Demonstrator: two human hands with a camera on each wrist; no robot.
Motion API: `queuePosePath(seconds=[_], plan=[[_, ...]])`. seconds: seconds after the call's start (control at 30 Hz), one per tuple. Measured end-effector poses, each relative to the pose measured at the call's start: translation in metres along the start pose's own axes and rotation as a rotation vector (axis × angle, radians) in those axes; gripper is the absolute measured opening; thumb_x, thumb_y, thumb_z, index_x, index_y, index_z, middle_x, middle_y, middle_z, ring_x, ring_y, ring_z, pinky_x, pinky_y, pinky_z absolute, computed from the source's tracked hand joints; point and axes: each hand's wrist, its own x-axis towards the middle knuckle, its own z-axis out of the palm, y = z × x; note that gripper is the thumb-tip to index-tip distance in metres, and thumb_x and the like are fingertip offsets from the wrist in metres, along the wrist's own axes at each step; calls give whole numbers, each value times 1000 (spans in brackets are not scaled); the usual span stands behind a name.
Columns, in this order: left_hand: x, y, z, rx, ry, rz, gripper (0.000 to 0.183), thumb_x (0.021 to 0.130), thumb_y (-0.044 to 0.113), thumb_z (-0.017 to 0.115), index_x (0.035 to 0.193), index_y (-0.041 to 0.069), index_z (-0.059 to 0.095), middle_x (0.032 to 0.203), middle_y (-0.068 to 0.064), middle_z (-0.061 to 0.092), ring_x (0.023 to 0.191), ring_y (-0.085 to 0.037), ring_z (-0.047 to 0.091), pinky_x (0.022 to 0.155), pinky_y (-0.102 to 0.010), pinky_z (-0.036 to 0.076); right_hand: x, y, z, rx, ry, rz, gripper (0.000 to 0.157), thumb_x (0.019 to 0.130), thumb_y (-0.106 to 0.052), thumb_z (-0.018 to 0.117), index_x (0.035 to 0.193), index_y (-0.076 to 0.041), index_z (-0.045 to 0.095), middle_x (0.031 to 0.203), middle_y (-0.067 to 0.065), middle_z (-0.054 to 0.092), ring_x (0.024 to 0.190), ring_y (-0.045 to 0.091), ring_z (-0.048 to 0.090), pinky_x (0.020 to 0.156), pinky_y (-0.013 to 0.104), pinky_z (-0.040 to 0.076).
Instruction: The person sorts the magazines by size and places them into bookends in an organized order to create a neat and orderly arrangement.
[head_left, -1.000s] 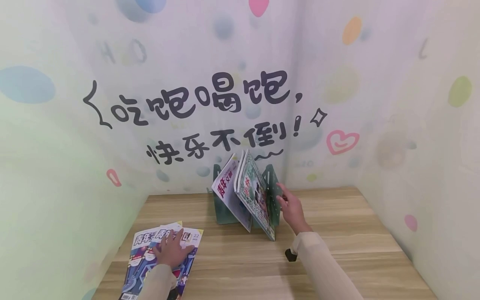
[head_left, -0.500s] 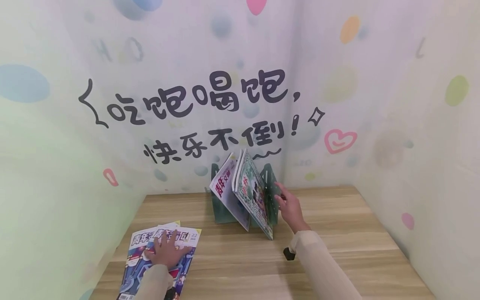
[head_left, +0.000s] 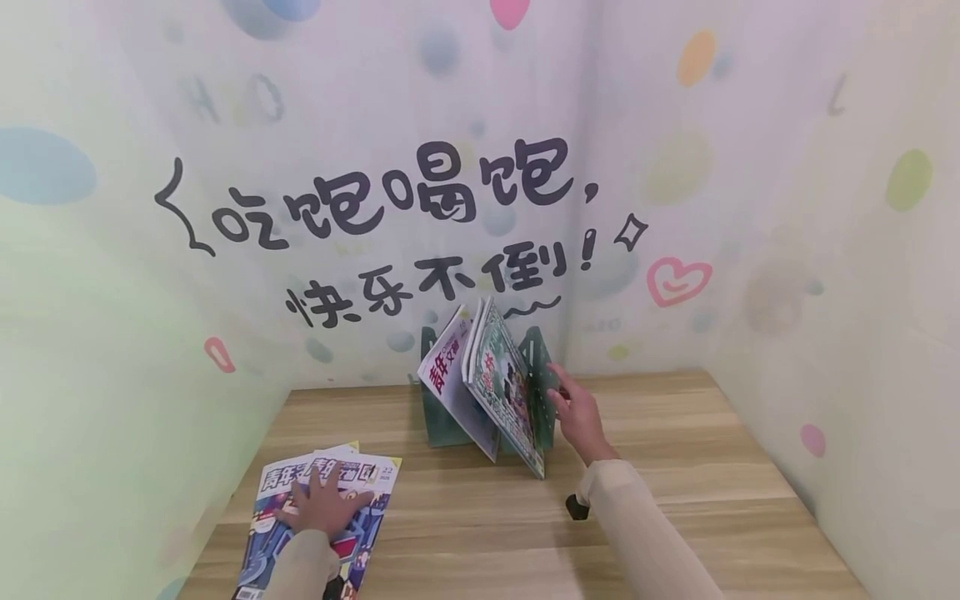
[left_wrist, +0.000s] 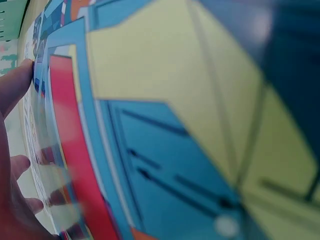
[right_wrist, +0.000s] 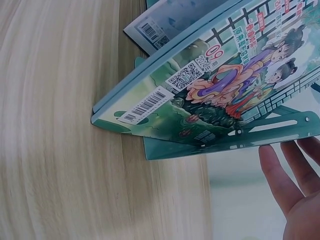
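Observation:
My left hand [head_left: 324, 507] lies with spread fingers on two overlapping magazines [head_left: 352, 533] at the table's front left; the left wrist view shows the blue, yellow and red cover [left_wrist: 140, 145] up close. A dark green bookend stand [head_left: 442, 429] stands at the back middle. Leaning in it are a white magazine [head_left: 459, 400] and green-covered magazines [head_left: 506, 392], tilted apart at the bottom. My right hand [head_left: 581, 417] touches the stand's right side panel [right_wrist: 230, 145] with its fingertips, fingers loosely extended and holding nothing.
A wooden table [head_left: 480, 525] bears everything. A pale printed curtain wall [head_left: 375, 108] with dark lettering rises close behind the stand, and more curtain closes off both sides.
My left hand has slid slightly left and down over the magazines, which stay in place. The right hand keeps its place at the stand. The head view has shifted a little.

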Motion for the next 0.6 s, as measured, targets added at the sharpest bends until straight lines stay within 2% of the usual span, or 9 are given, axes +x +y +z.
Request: queuePosePath(seconds=[0.23,0.47,0.6], plan=[[3,-4,4,-9,11,-45,118,67,86,55,151,9,28,152,-35,4,128,-70,-9,82,-83,-19,-1,2,-1,0,-13,3,49,101,-14,53,146,-28,43,127,21,58,103,32,60,73,39,59],[2,-1,-1,-22,7,-52,122,64,86,58,151,7,26,150,-37,7,127,-71,-6,84,-83,-19,-1,2,-2,-21,-6,7,49,101,-15,53,146,-30,43,125,18,59,103,30,60,73,40,59],[3,-2,-3,-21,12,-59,124,62,84,62,152,7,24,148,-38,10,127,-71,-2,86,-83,-18,0,1,-2,-19,-12,13,49,101,-17,53,147,-32,42,130,16,57,105,30,59,75,41,59]])
